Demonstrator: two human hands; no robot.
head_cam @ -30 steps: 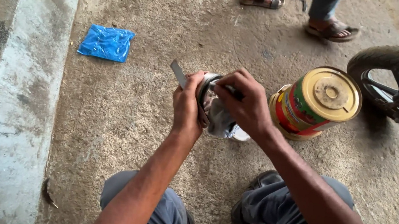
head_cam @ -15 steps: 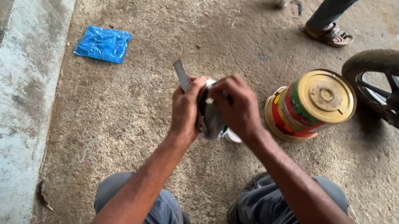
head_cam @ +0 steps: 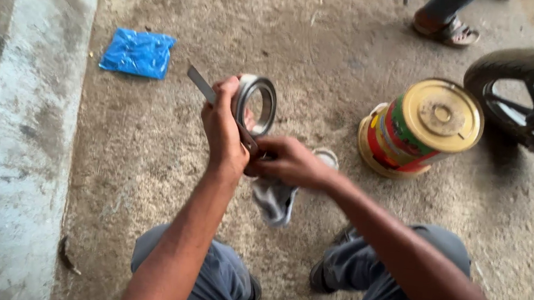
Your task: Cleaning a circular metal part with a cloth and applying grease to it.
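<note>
Rough concrete floor (head_cam: 143, 176), dusty, fills the frame; you crouch over it, grey trouser knees at the bottom edge.

Nearest the knees, a grey rag (head_cam: 274, 201) hangs below your right hand (head_cam: 289, 162), lower centre. That hand is closed on the rag's top and sits against the lower edge of the metal ring. Whether the fingers also pinch the ring itself, you cannot tell from this angle.

Just above, centre frame, your left hand (head_cam: 222, 128) is clamped tight on the metal ring (head_cam: 256, 102), held upright with its open bore facing you (looks like a bearing race or similar collar). A flat metal strip (head_cam: 201, 84) sticks out up and left from the same fist.

Step in hand, as a judgement: wiping or cleaning the ring, with the rag at its lower rim. Next move would call for a steady left grip while the rag works round the rim and into the bore; mind the strip's end near your fingers.

Farther off: a round tin (head_cam: 427, 128) with a gold lid, tilted, right of centre. A blue plastic bag (head_cam: 137, 53) lies upper left. A motorcycle wheel (head_cam: 522, 85) shows upper right, and another person's sandalled foot (head_cam: 445, 31) at the top edge.
</note>
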